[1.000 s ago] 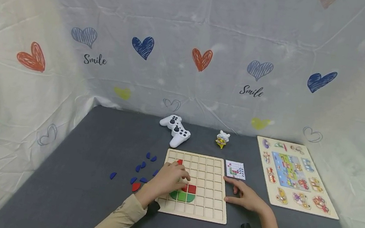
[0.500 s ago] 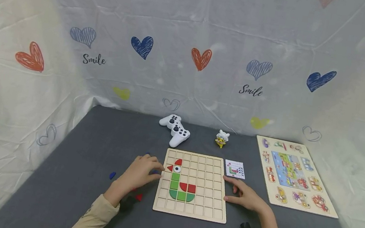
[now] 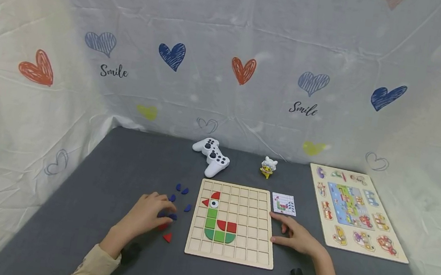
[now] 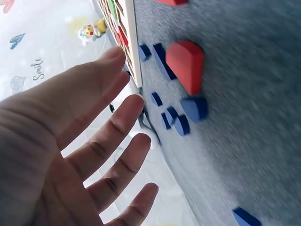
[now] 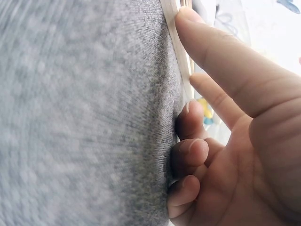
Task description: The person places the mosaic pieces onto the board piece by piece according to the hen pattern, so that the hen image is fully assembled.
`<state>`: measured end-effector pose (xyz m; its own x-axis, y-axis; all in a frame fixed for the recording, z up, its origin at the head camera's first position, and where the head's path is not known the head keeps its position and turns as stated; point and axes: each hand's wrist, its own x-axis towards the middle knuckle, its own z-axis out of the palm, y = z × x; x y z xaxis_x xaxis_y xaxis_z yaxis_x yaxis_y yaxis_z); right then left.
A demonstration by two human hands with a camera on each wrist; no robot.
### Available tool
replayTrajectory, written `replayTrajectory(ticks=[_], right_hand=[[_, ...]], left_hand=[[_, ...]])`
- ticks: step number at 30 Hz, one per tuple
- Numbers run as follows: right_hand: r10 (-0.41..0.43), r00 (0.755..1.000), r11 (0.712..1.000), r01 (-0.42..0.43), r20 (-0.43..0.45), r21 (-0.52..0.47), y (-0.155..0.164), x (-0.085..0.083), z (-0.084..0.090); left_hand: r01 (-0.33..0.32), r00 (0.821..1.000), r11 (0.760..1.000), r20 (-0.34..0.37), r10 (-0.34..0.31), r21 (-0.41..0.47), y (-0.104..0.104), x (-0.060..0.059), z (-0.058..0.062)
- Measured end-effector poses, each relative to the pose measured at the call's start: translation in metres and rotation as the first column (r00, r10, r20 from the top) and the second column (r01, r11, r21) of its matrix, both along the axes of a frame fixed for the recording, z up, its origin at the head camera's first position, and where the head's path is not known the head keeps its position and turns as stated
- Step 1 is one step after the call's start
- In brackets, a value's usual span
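Observation:
My left hand (image 3: 142, 217) hovers left of the wooden grid board (image 3: 253, 217), over loose blue pieces (image 3: 178, 187) and red ones. In the left wrist view its fingers are spread and nothing lies between them. A red rounded piece (image 4: 186, 66) and several blue half-round pieces (image 4: 194, 108) lie on the cloth beyond the fingertips. A small red triangle (image 3: 167, 237) lies nearer the board. Red, green and eye-marked pieces form a bird shape in the board's left part. My right hand (image 3: 296, 237) rests at the board's right edge, thumb and index finger touching it.
A small pattern card (image 3: 284, 204) lies right of the board. Behind stand a white game controller (image 3: 211, 156) and a small yellow-and-white figurine (image 3: 268, 167). A wooden picture puzzle (image 3: 355, 213) lies at the right. A heart-printed sheet hangs behind the table.
My left hand has moved left off the board to the loose pieces, uncovering the bird shape. The right hand keeps its place on the board's edge.

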<state>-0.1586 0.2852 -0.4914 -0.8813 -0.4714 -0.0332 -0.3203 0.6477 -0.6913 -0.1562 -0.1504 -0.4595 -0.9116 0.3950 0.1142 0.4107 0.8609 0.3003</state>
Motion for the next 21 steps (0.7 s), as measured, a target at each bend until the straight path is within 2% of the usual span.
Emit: replayTrajectory(ticks=[7,14,21], right_hand=[[-0.002,1.0,1.0,0.002,-0.002,-0.003,0.0,0.0,0.001],[-0.005,1.0,1.0,0.005,0.002,0.001,0.0,0.0,0.001],[0.001,1.0,1.0,-0.001,0.01,-0.002,0.0,0.0,0.002]], left_hand=[[0.0,1.0,0.999,0.016,0.001,-0.044,-0.01,0.006,-0.002],[0.006,0.997,0.999,0.075,-0.003,-0.038,-0.014,0.013,-0.001],[-0.01,0.996,0.999,0.085,0.014,-0.045,-0.013,0.014,-0.004]])
